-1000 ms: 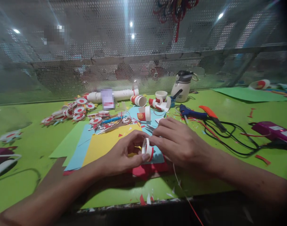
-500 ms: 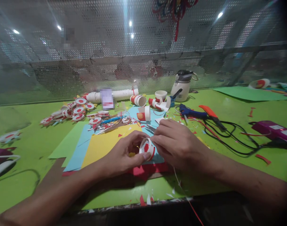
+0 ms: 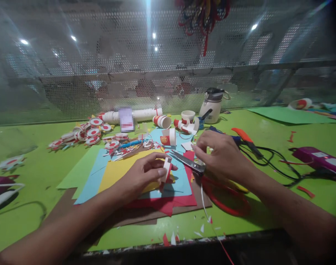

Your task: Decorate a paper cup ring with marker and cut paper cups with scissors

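In my left hand [image 3: 146, 175], a short white and red paper-cup base [image 3: 167, 171] is pinched between thumb and fingers, its side turned towards me. My right hand [image 3: 225, 154] is raised over the scissors [image 3: 191, 164], fingers bent and apart, with nothing clearly held. The scissors lie with metal blades pointing away to the left and red handles partly under my right wrist. Close to my right fingertips is a small white square [image 3: 187, 146]. A thin white and red strip [image 3: 203, 198] runs down past the table edge.
Stacked coloured paper [image 3: 121, 171] lies beneath my hands. Cut paper cups [image 3: 168, 138] and a bottle [image 3: 211, 106] stand behind. Finished-looking red and white discs [image 3: 93, 132] pile up left. A glue gun with an orange trigger [image 3: 242, 135], black cable and purple device [image 3: 319, 158] occupy the right.
My right hand has moved away from the cup base to the right, uncovering the scissors. My left hand has turned the cup base from its open face to its side.
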Tool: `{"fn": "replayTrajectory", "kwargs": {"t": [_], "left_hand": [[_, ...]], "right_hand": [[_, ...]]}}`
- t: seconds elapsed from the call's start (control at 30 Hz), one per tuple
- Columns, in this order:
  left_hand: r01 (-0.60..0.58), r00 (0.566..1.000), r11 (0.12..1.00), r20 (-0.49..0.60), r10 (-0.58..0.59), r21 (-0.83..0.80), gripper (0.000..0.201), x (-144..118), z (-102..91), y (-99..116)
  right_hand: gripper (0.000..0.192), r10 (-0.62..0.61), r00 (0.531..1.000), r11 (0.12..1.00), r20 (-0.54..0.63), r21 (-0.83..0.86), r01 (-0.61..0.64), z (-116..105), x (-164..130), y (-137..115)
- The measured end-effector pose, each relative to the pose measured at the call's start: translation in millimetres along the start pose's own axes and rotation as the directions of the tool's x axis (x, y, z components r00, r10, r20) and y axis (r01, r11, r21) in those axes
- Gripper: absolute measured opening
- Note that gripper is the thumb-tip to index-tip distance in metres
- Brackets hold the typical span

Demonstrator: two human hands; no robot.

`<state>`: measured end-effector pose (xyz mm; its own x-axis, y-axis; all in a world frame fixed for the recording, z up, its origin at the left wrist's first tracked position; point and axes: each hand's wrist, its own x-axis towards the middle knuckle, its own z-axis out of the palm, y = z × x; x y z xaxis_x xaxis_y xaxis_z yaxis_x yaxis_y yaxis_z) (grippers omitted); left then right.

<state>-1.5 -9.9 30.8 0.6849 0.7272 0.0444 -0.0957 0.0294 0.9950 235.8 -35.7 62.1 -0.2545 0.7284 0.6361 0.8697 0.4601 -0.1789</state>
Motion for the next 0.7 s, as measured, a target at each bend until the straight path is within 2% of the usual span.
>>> {"fn": "replayTrajectory", "kwargs": {"t": [0.1, 0.13, 0.17, 0.23, 0.37, 0.5, 0.6, 0.7], "left_hand": [[-0.027, 0.998, 0.993, -0.056, 0.021, -0.119, 0.037, 1.0, -3.8, -0.7], [-0.050, 0.997, 0.988, -0.071, 0.040, -0.144, 0.037, 1.4, -5.0, -0.8], [-0.075, 0.995, 0.984, -0.083, 0.062, -0.162, 0.039, 1.8, -6.2, -0.9], [-0.114, 0.990, 0.973, -0.107, 0.094, -0.199, 0.044, 3.0, -8.6, -0.6], [-0.136, 0.984, 0.951, -0.147, 0.098, -0.277, 0.043, 6.3, -12.1, 1.3], [-0.187, 0.979, 0.926, -0.145, 0.146, -0.327, 0.038, 7.9, -12.5, 3.9], [-0.214, 0.974, 0.938, -0.127, 0.185, -0.272, 0.038, 6.9, -10.8, 4.6], [-0.272, 0.953, 0.961, -0.149, 0.263, -0.043, 0.039, 5.6, -8.6, 4.3]], "right_hand": [[0.016, 0.078, 0.993, 0.995, 0.088, -0.070, -0.072, 5.9, 3.1, 20.7], [0.016, 0.085, 0.989, 0.994, 0.118, -0.082, -0.076, 7.6, 3.7, 24.8], [0.026, 0.099, 0.984, 0.992, 0.148, -0.091, -0.086, 8.7, 4.1, 27.0], [0.036, 0.115, 0.974, 0.990, 0.195, -0.100, -0.097, 8.9, 3.7, 26.5], [0.025, 0.115, 0.943, 0.991, 0.314, -0.095, -0.090, -0.1, -5.8, 18.1], [0.025, 0.079, 0.879, 0.994, 0.471, -0.102, -0.034, -16.5, -28.2, 15.1], [0.033, 0.106, 0.806, 0.991, 0.583, -0.130, -0.036, -26.2, -43.5, 10.7], [0.045, 0.163, 0.768, 0.981, 0.619, -0.186, -0.058, -27.8, -48.8, 3.1]]}}
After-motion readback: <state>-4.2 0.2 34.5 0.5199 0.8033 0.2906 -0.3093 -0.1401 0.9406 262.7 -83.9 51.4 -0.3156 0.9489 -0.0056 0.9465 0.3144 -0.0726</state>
